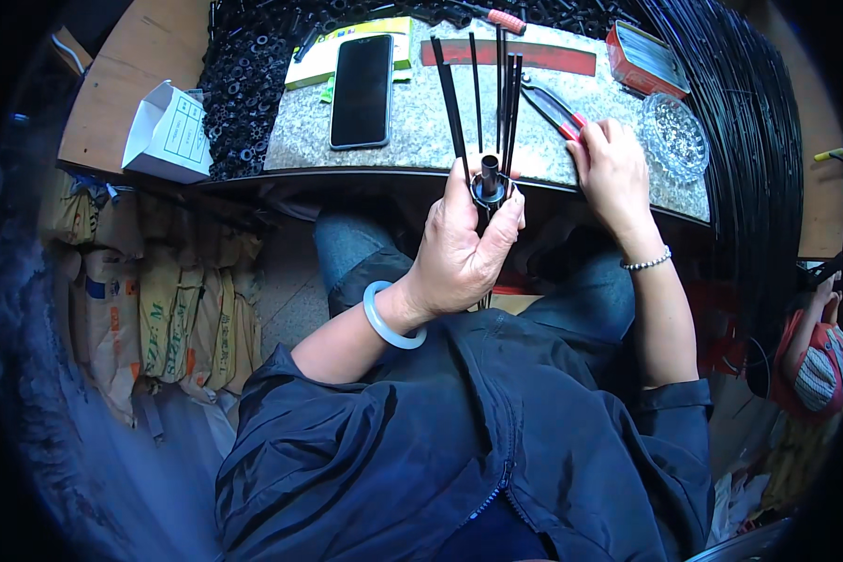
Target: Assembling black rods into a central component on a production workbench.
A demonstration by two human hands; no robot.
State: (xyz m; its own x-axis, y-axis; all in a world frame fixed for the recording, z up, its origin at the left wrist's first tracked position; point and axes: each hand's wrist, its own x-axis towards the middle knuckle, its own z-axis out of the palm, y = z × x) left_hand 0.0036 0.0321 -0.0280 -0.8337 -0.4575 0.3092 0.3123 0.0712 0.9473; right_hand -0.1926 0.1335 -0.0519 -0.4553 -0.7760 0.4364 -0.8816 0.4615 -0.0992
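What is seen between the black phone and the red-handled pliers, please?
In the head view, several thin black rods, rising from the left hand, cross the stretch between phone and pliers.

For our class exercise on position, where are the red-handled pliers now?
In the head view, the red-handled pliers are right of centre over the speckled work surface, nearer than the red strip, with the right hand at their handles.
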